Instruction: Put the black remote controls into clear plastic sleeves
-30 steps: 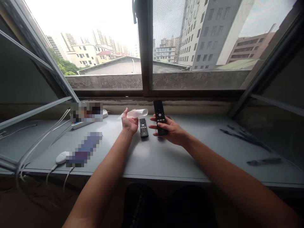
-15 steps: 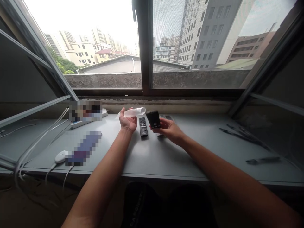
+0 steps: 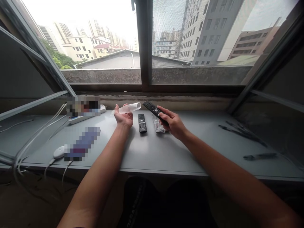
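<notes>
My left hand (image 3: 123,117) is closed around a translucent plastic sleeve (image 3: 130,108), whose open end faces right. In my right hand (image 3: 173,123) is a black remote control (image 3: 152,108), button side up and tilted with its far end toward the sleeve's mouth. The remote and the sleeve are close but apart. A second black remote (image 3: 142,123) lies on the desk between my hands, buttons up. Under my right hand, partly hidden, sits a clear plastic packet (image 3: 159,127) on the desk.
The grey desk (image 3: 152,158) runs below a window. At left are a power strip (image 3: 87,117), a white round charger (image 3: 59,152), cables and a blurred-out flat object (image 3: 83,144). Dark cables (image 3: 239,134) and a pen-like item (image 3: 260,156) lie at right.
My right hand has turned the remote from end-on to buttons up, its far end now pointing up and left. My left hand still holds the sleeve. The view has shifted slightly.
</notes>
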`<state>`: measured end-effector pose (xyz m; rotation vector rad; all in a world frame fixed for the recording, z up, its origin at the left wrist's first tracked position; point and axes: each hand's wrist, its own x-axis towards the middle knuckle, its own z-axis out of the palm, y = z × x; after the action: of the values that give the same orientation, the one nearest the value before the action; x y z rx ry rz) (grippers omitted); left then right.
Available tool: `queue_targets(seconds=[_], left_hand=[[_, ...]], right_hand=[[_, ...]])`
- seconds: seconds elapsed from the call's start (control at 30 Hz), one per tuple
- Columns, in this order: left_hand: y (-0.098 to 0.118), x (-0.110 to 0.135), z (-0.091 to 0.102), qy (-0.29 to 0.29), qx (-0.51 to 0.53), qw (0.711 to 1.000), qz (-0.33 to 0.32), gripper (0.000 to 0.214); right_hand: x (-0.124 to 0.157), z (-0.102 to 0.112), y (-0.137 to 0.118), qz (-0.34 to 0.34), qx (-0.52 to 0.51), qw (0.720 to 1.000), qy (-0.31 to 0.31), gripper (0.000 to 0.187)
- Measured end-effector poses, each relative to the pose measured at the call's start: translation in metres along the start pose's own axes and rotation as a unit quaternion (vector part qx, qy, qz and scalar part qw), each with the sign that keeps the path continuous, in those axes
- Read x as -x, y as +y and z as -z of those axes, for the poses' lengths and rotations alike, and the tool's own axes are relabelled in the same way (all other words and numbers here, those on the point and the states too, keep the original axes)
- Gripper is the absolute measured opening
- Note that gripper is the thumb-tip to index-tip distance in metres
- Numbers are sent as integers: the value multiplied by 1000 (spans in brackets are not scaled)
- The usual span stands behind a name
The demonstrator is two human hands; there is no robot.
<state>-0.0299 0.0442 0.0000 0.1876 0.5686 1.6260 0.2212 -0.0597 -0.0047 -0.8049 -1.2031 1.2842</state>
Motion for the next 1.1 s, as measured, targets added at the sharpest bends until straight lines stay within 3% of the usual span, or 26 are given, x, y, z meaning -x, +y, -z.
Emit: queue_targets(seconds=[0.2,0.4,0.6,0.77,1.1], left_hand=[[-1,-3,2,-23,-18,1000,-4,45],[-12,2,-3,-62,-95,994,-3,36],[-29,14,-10,-148,-227,962,11,39],[-37,25,-14,-215,-257,942,28,42],[-24,16,-12,-147,-167,974,32,41]], right_hand=[[2,-3,-3,-28,10,999,-27,76],[4,-4,-2,-43,117,991,-45,66],[5,-6,0,-45,146,988,-20,76],[5,-8,1,-37,160,986,-7,80],[7,-9,2,-24,180,983,-29,72]])
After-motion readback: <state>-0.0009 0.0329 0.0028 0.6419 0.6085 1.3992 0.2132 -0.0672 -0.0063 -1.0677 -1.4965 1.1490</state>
